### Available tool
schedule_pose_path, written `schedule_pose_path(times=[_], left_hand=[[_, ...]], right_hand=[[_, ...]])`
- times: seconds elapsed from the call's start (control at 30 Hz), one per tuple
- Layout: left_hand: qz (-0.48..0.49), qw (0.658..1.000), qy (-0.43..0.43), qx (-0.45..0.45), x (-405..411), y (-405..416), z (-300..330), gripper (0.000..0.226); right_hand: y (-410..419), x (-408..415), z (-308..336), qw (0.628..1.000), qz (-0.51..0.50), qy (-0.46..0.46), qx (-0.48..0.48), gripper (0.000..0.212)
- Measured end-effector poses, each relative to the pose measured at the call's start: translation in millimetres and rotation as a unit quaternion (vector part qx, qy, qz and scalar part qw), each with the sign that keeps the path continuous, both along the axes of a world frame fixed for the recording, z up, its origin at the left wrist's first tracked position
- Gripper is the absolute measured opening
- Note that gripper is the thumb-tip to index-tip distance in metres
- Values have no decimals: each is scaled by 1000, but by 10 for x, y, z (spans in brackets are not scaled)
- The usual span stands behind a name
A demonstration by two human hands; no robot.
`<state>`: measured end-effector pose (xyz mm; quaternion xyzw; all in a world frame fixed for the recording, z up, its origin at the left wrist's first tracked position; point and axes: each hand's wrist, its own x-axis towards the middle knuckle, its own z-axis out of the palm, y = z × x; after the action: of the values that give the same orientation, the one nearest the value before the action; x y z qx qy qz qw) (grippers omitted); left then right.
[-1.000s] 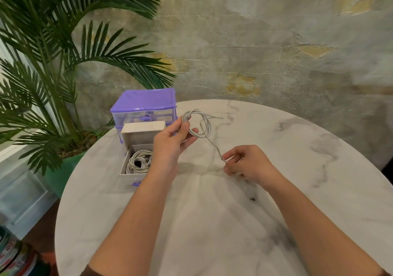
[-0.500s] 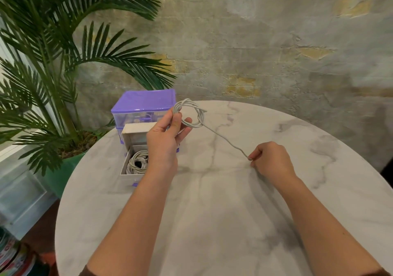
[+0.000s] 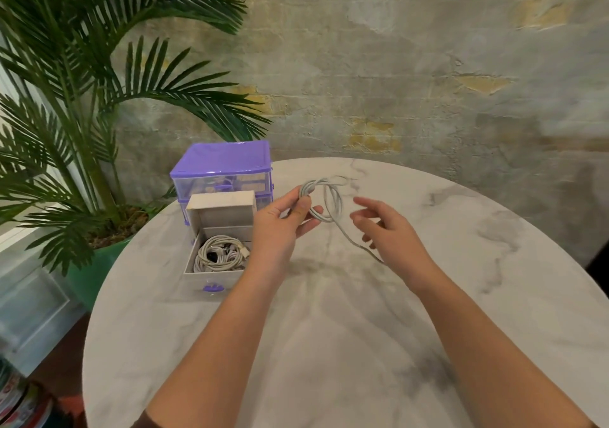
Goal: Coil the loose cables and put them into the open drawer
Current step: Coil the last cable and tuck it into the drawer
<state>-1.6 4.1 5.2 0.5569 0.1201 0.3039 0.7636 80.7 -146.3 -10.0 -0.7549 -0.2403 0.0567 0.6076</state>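
My left hand (image 3: 281,226) pinches a grey cable (image 3: 331,202) wound into a few loops above the round marble table (image 3: 329,345). The cable's loose tail runs down to the right and passes behind my right hand (image 3: 390,230). That hand hovers just right of the coil with its fingers spread and relaxed, holding nothing I can see. To the left, the open drawer (image 3: 211,274) of a purple organiser (image 3: 224,167) is pulled out toward me. Several coiled grey cables (image 3: 219,253) lie inside it.
A tall palm plant (image 3: 82,98) in a green pot (image 3: 95,269) stands left of the table, its fronds reaching over the organiser. A rough plaster wall rises behind the table's far edge. White cabinets and some colourful items sit at the lower left, on the floor.
My right hand let go of the cable tail and moved left and up toward the coil, opening its fingers. My left hand shifted slightly right, still holding the loops.
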Motion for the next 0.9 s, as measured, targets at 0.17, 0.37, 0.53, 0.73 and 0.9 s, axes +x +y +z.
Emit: schedule_pose_path(times=[0.17,0.37,0.53,0.73,0.9], left_hand=[[-113,992,37,-46,8,-74,-46,27],[-152,985,51,-67,4,-79,-58,21],[-144,986,74,-26,-1,-107,-90,22],[-90,994,57,0,12,-210,-88,24],[-52,998,36,-12,7,-247,-73,26]], right_hand=[[-87,41,47,973,102,98,184,41],[-137,70,60,946,136,155,250,36],[-154,104,38,970,107,118,184,35],[-76,53,19,971,95,168,140,36],[-3,-18,-14,953,124,248,120,40]])
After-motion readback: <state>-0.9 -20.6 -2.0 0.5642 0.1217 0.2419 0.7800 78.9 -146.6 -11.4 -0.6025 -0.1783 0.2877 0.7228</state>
